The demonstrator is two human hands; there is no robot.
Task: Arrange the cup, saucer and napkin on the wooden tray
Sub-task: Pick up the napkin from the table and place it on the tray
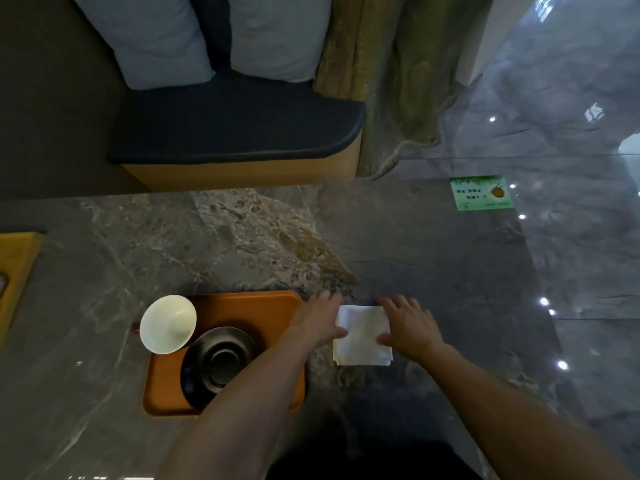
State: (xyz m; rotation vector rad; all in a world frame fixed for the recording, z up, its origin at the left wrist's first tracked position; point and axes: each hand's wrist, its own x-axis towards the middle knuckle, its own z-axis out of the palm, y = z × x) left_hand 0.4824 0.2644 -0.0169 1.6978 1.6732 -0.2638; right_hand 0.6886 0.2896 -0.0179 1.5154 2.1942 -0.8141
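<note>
Napkin [363, 336], a white folded square with soft layered edges, lies flat on the grey marbled stone table [173, 244] just to the right of the wooden tray [242, 306]. The left hand [320, 320] presses flat on its left edge, fingers spread and unclenched, and the right hand [408, 327] rests the same way on its right edge; neither grips anything. The tray is orange-brown, smooth, rectangular with rounded corners and a low raised rim; the left forearm crosses its right side and hides that part. On the tray sits the saucer [218, 365], round, matt black, with a sunken ring in its middle, its near edge partly covered by the forearm. The cup [168, 323] is cream-white, flared and glossy; it overlaps the tray's far left corner, and whether it stands upright or tilts is hard to tell. Beyond the table is a bench seat [235, 129] with a dark blue cushion and pale grey pillows [152, 39]. A green card [481, 192] on the table carries print too small to read.
</note>
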